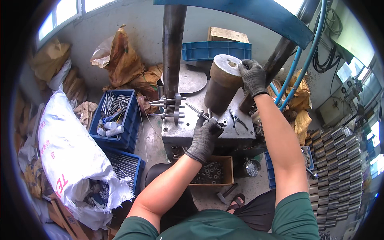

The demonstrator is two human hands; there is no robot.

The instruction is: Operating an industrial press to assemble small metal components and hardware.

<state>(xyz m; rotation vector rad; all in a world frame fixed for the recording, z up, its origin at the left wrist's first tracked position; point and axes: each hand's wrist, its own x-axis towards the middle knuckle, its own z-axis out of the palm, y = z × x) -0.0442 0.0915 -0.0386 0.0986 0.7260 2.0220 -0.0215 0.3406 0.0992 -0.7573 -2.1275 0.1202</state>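
The handling looks to be partway through one piece: a slim metal rod (195, 109) sits in the left hand (206, 138) at the centre of the frame, not set down. That gloved hand has its fingers curled around the rod's lower end, pinching it, with the upper end pointing toward the upper left. The gloved right hand (253, 78), right of upper centre, has bent fingers over the top edge of a thick steel cylinder (222, 90); whether it grips or only rests there I cannot tell. The cylinder stands on the metal desk (176, 132).

What seems done: discs on shafts (176, 110) are grouped beside the dark press column (173, 52), left of centre, apparently already put together. What seems left: many loose rods (113, 105) fill a blue crate at left, and loose rings (210, 172) lie in a cardboard box at lower centre. Pliers (237, 122) lie on the desk right of centre, untouched. Whether the held rod is finished cannot be told, since the glove covers part of it.
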